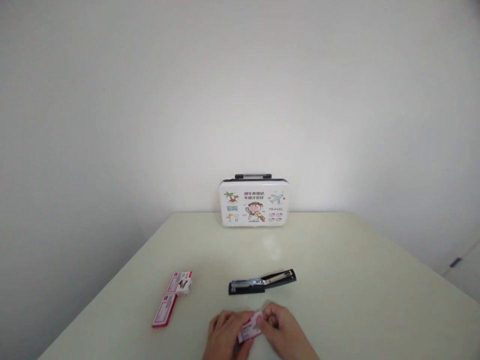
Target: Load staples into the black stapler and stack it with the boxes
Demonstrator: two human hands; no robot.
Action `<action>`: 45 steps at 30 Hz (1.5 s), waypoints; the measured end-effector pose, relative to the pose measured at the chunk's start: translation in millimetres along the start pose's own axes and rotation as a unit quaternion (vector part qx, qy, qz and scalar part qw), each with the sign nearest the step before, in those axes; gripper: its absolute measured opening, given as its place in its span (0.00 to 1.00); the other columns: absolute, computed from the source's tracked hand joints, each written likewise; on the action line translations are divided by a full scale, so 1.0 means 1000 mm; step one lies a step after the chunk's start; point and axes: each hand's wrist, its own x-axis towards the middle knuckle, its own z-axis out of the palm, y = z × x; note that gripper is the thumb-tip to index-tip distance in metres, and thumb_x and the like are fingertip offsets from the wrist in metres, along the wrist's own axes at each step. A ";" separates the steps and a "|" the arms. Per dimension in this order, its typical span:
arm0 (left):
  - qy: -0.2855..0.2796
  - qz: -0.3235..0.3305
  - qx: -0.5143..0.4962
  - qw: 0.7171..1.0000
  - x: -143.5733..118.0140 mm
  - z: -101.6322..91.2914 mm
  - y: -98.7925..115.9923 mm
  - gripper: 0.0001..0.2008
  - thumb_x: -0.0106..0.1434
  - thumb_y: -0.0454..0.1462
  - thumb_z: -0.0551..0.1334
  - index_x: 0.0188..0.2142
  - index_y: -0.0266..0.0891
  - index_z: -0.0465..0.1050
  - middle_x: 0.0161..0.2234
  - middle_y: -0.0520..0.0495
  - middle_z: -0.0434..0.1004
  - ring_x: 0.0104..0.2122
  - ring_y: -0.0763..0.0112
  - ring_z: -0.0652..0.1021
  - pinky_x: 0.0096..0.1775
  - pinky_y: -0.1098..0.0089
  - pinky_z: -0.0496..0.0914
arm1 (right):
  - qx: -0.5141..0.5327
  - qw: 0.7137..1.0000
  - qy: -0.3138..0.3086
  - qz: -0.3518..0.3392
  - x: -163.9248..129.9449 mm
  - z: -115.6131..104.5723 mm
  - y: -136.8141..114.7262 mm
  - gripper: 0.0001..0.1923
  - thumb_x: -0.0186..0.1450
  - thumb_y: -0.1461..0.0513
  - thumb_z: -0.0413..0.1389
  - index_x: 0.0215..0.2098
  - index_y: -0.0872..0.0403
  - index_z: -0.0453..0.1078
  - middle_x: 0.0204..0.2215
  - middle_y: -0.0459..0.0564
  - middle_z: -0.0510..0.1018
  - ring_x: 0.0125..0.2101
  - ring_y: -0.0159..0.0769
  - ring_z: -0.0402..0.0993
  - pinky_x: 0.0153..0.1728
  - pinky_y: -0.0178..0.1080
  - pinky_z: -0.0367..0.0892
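Close to the table's front edge, my left hand [226,334] is closed around a small pink-and-white staple box [249,329]. The fingers of my right hand [280,327] pinch the box's right end. Just beyond my hands lies a black stapler [247,286], opened out flat, its metal magazine facing up. Off to the left, a second pink-and-white box [164,311] rests on the table, touching more small boxes [180,283] of the same colours, one with a stapler picture. My fingers cover part of the held box.
A white carrying case [254,202] with cartoon prints and a black handle stands upright at the back, near the wall [240,90]. All of this sits on a pale table [337,260]. A small dark object [455,262] shows at the far right, beyond the table's edge.
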 end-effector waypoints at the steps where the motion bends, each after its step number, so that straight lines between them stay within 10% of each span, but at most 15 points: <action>1: -0.007 0.000 -0.033 0.999 0.006 -0.002 0.002 0.23 0.59 0.37 0.69 0.54 0.53 0.75 0.49 0.50 0.83 0.46 0.59 0.79 0.50 0.59 0.71 | -0.003 1.000 0.004 0.002 0.004 -0.007 0.001 0.20 0.63 0.45 0.54 0.28 0.53 0.67 0.18 0.40 0.66 0.21 0.30 0.60 0.23 0.33 0.53; 9: -0.005 -0.064 -0.128 0.990 0.012 -0.009 0.000 0.21 0.61 0.37 0.67 0.55 0.49 0.74 0.48 0.46 0.81 0.47 0.58 0.78 0.52 0.59 0.72 | -0.090 0.993 0.073 0.015 -0.002 -0.056 -0.002 0.11 0.64 0.52 0.56 0.33 0.51 0.69 0.19 0.40 0.69 0.22 0.33 0.64 0.24 0.34 0.52; 16: -0.009 -0.068 -0.142 0.987 0.010 -0.006 0.000 0.26 0.63 0.40 0.66 0.60 0.48 0.69 0.50 0.44 0.80 0.49 0.57 0.77 0.54 0.57 0.71 | -0.373 0.918 -0.051 -0.122 0.006 -0.035 -0.079 0.10 0.59 0.63 0.59 0.32 0.45 0.82 0.29 0.47 0.85 0.32 0.40 0.79 0.33 0.36 0.60; 21: 0.003 -0.077 -0.145 0.986 0.009 0.002 -0.005 0.27 0.61 0.39 0.67 0.60 0.48 0.70 0.49 0.45 0.80 0.48 0.57 0.77 0.53 0.57 0.70 | -0.408 0.897 -0.077 -0.151 0.018 -0.025 -0.092 0.11 0.55 0.66 0.58 0.29 0.48 0.82 0.29 0.50 0.85 0.33 0.43 0.80 0.34 0.38 0.61; 32: 0.003 -0.052 -0.138 0.989 0.012 -0.011 -0.006 0.25 0.65 0.43 0.64 0.62 0.49 0.68 0.52 0.45 0.79 0.49 0.60 0.78 0.52 0.60 0.73 | -0.209 0.973 0.001 -0.097 -0.015 -0.070 -0.024 0.11 0.66 0.57 0.56 0.44 0.48 0.78 0.24 0.40 0.73 0.26 0.32 0.70 0.29 0.32 0.60; 45: 0.020 -0.134 -0.112 0.984 0.017 0.006 0.011 0.17 0.72 0.47 0.53 0.50 0.46 0.76 0.29 0.52 0.79 0.32 0.64 0.78 0.41 0.64 0.69 | -0.254 0.961 -0.027 -0.102 -0.023 -0.055 -0.053 0.20 0.52 0.56 0.71 0.44 0.38 0.79 0.36 0.39 0.77 0.34 0.32 0.74 0.34 0.32 0.59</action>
